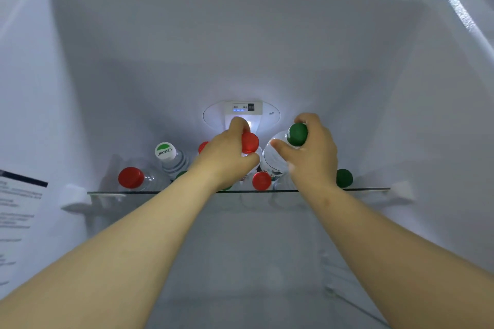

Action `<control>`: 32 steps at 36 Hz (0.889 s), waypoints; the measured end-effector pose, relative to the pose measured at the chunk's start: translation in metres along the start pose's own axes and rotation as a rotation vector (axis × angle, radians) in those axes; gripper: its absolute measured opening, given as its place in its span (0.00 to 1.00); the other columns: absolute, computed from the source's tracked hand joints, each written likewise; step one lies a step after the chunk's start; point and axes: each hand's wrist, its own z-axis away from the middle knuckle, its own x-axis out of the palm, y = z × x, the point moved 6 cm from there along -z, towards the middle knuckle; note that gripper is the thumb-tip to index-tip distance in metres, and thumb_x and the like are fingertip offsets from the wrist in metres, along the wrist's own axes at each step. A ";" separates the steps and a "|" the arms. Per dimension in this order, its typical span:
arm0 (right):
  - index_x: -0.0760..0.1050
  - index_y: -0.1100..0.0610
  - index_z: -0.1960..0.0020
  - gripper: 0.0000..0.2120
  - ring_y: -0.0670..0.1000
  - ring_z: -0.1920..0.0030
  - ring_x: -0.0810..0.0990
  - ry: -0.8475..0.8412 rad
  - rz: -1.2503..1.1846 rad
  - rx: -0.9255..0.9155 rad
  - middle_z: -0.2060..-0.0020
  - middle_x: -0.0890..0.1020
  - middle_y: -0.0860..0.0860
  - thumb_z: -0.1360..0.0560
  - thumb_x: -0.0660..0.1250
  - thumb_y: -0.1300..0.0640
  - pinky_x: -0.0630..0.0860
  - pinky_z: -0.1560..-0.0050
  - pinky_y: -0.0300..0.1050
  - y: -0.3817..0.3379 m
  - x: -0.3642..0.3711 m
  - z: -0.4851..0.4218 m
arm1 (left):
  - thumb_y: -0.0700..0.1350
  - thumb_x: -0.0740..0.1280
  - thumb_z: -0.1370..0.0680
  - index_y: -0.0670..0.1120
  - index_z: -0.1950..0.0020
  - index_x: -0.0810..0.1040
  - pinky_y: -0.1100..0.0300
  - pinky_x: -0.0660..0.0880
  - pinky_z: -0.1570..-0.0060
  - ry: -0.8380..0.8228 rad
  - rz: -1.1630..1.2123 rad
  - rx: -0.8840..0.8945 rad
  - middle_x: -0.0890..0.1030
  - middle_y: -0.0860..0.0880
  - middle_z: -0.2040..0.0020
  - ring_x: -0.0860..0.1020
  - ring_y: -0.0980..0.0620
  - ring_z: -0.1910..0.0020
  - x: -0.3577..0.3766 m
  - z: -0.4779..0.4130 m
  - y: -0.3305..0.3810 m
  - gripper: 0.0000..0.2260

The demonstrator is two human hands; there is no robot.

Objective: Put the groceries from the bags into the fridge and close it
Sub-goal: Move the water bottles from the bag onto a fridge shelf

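Observation:
Both my arms reach into the open fridge over its top glass shelf point(107, 192). My left hand point(227, 152) grips the neck of a clear bottle with a red cap point(250, 142). My right hand point(312, 152) holds a clear bottle with a green cap point(297, 134) by its shoulder. Several more bottles stand on the shelf: a red-capped one point(131, 177) at the left, a white-and-green-capped one point(165, 152) behind it, a red cap point(261, 180) at the front middle, a green cap point(344, 178) at the right. My hands hide the bottles between them.
A lit control panel point(243, 107) sits on the fridge's back wall just behind my hands. White shelf brackets point(76, 199) jut from both side walls. A label with printed text point(18, 208) is stuck on the left wall. Below the shelf the compartment looks hazy.

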 end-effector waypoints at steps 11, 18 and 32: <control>0.63 0.51 0.30 0.23 0.52 0.44 0.71 -0.038 0.046 -0.011 0.39 0.71 0.52 0.23 0.63 0.61 0.62 0.51 0.32 -0.003 0.003 0.001 | 0.44 0.60 0.22 0.43 0.40 0.65 0.55 0.69 0.58 0.101 -0.222 0.034 0.71 0.48 0.52 0.72 0.43 0.55 -0.006 0.001 0.005 0.12; 0.71 0.58 0.44 0.13 0.50 0.58 0.68 0.059 0.103 -0.086 0.51 0.69 0.49 0.27 0.66 0.65 0.62 0.63 0.30 -0.014 -0.003 0.009 | 0.43 0.62 0.22 0.43 0.44 0.64 0.50 0.73 0.57 0.103 -0.349 0.026 0.73 0.44 0.54 0.74 0.39 0.56 -0.004 0.001 0.004 0.10; 0.73 0.57 0.47 0.08 0.52 0.58 0.72 -0.116 0.208 0.061 0.55 0.76 0.51 0.25 0.62 0.66 0.70 0.59 0.42 -0.002 0.009 0.007 | 0.41 0.60 0.22 0.45 0.40 0.73 0.56 0.68 0.59 0.095 -0.421 0.012 0.77 0.46 0.51 0.71 0.44 0.56 0.002 -0.006 -0.007 0.11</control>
